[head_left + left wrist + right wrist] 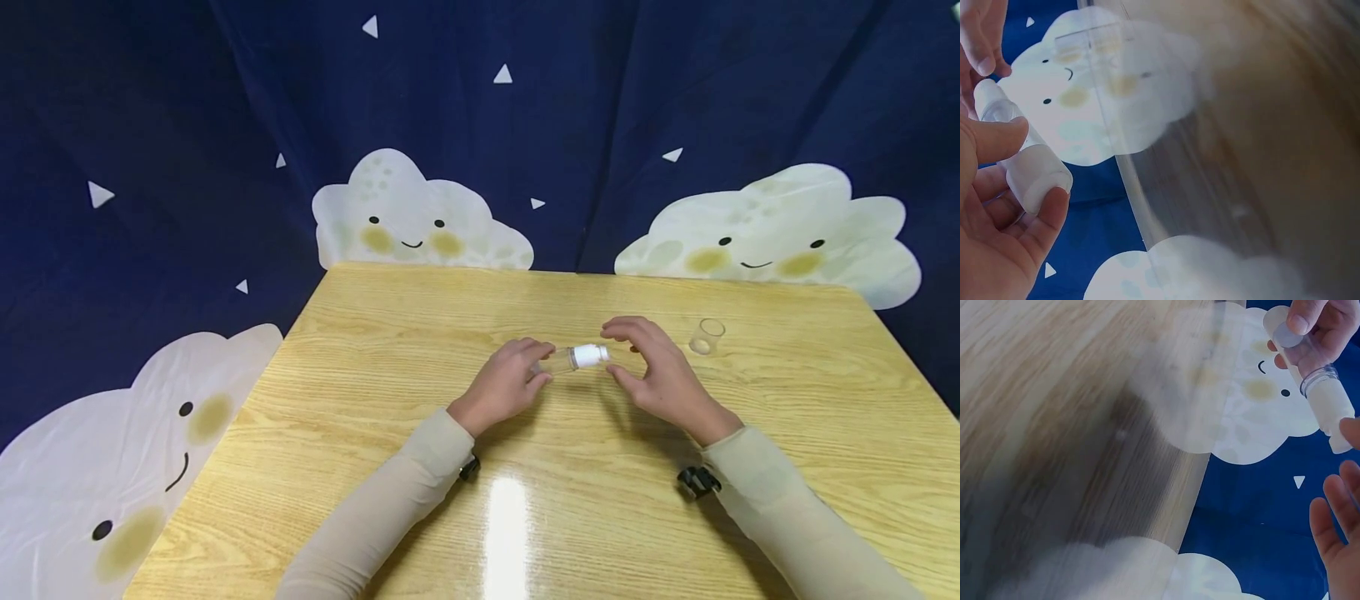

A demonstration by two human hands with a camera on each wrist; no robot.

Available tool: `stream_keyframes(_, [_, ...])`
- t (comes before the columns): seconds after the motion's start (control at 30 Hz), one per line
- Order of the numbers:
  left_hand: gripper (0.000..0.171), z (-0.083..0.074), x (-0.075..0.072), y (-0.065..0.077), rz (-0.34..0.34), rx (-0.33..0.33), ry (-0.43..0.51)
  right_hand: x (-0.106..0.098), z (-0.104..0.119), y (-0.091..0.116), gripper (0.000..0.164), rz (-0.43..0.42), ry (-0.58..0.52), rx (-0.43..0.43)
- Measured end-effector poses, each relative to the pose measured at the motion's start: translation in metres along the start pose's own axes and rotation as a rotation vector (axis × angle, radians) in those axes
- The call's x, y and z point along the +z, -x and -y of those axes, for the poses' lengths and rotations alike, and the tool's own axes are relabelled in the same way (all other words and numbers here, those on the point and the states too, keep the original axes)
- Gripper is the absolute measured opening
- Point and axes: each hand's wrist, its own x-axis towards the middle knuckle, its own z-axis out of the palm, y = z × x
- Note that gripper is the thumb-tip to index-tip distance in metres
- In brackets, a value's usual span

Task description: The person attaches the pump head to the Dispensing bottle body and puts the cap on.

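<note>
In the head view we see the bottle (572, 359) held just above the tabletop (375, 350), lying nearly level, with the left hand (508, 377) at its clear base end and the white pump (590, 355) pointing toward the right hand (663, 379). We take it that the grip sits at the base so that the pump end is left bare for the other hand. The clear cap (707, 336) rests on the tabletop beyond the right hand, to the right; we judge it was put there to be out of the way yet within reach. In the left wrist view, we see the left hand's fingers clamped on the bottle: the thumb lies across the clear body and the other fingers curl beneath, one fingertip up against the base, a hold that seems meant to steady the bottle from both sides. In the right wrist view, we find the right hand's fingers apart and curled round nothing, with the pump tip just by the thumb and above the spread fingers; whether the thumb touches it we cannot tell. The bottle thus spans the space between the hands, gripped by the left alone.
</note>
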Motion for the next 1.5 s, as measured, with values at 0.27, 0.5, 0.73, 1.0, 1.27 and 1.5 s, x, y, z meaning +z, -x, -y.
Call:
stream_keyframes(0.27, [0.042,-0.0031,0.0004,-0.0006,0.009,0.003,-0.008,0.0039,0.0004,0.0012,0.041,0.029,0.008,-0.049])
stream_keyframes(0.5, [0.043,-0.0045,0.0015,-0.0003,0.011,0.011,-0.019,0.0067,0.0019,0.0004,0.032,0.016,0.013,-0.033])
stream_keyframes(0.73, [0.042,-0.0048,0.0030,0.0001,0.013,0.019,-0.027,0.0071,0.0015,0.0024,0.031,0.024,0.026,-0.017])
stream_keyframes(1.0, [0.042,-0.0047,0.0026,-0.0002,0.013,0.020,-0.025,0.0053,0.0011,0.0042,0.030,0.051,0.032,0.007])
stream_keyframes(1.27, [0.042,-0.0055,0.0027,-0.0018,0.009,0.022,-0.020,0.0026,0.0038,0.0049,0.021,0.135,-0.022,0.115])
stream_keyframes(1.5, [0.042,-0.0041,0.0037,-0.0010,0.010,0.020,-0.029,0.0027,0.0042,0.0031,0.023,0.216,-0.046,0.183])
